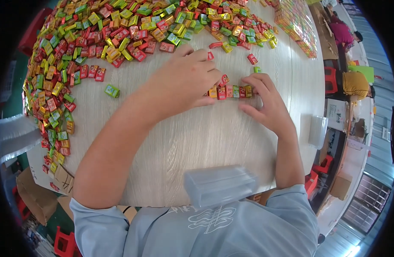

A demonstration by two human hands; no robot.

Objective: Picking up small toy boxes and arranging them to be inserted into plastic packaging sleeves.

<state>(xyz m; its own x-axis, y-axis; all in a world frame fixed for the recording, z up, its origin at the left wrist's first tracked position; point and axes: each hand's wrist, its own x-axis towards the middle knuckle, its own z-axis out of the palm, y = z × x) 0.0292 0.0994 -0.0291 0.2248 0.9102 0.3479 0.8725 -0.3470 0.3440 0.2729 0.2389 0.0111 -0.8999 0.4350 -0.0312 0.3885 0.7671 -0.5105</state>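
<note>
On the table, a short row of small boxes in red, yellow, orange and green stands between my two hands. My left hand closes round the row's left end, its thumb on the near side; its fingers cover part of that end. At the right end my right hand has curved fingers on the far side and its thumb on the near side. A loose red box touches the row's far side by my left fingertips. Another red box and a green one lie beyond my right hand.
A large heap of small coloured boxes spreads over the table's far and left parts. Wrapped stacks stand at the far right. A clear plastic box lies near my body, another clear container at the right edge. People work at the right.
</note>
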